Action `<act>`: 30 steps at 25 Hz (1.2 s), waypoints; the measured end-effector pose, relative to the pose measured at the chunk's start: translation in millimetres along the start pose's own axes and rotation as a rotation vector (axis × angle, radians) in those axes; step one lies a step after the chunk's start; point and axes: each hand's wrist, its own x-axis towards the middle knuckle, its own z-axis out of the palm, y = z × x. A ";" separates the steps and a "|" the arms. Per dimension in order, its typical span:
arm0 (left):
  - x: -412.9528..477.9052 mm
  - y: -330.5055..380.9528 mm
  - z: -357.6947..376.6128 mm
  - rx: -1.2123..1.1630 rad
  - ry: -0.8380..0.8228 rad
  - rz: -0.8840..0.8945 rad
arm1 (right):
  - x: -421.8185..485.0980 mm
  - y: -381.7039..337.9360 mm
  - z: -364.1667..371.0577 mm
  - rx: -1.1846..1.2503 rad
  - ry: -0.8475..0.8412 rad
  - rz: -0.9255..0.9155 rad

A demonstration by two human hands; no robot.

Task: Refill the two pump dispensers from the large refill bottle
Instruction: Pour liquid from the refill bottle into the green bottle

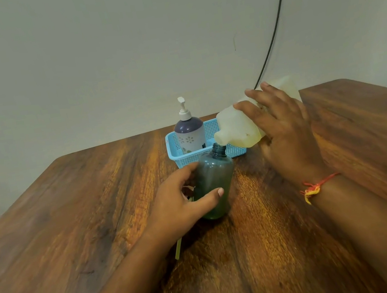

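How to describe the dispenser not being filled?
At the far side of the wooden table sits a light-blue basket. The dispenser stands upright in its left end. Unlike the open green bottle in front, it is purple-and-white, flowered, with its white pump on.

Nothing readable anywhere. On the purple pump dispenser [189,131], only a printed flower pattern across the pale lower band, no lettering. No label, brand, number or sign to be made out on the green dispenser bottle [214,176], the refill bottle [238,125] or the blue basket [174,147].
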 end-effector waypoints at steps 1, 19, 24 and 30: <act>-0.1 0.1 0.1 -0.001 0.000 0.003 | -0.1 0.1 -0.4 -0.003 0.002 -0.003; -1.0 5.8 1.4 -0.018 0.003 0.014 | 1.2 0.0 -4.0 -0.003 -0.003 -0.010; -0.7 5.1 0.8 -0.026 0.000 0.014 | 2.9 -0.1 -4.9 -0.014 -0.003 -0.027; -0.2 3.7 -0.9 -0.023 0.000 0.022 | 4.4 -2.0 -6.8 -0.015 0.001 -0.041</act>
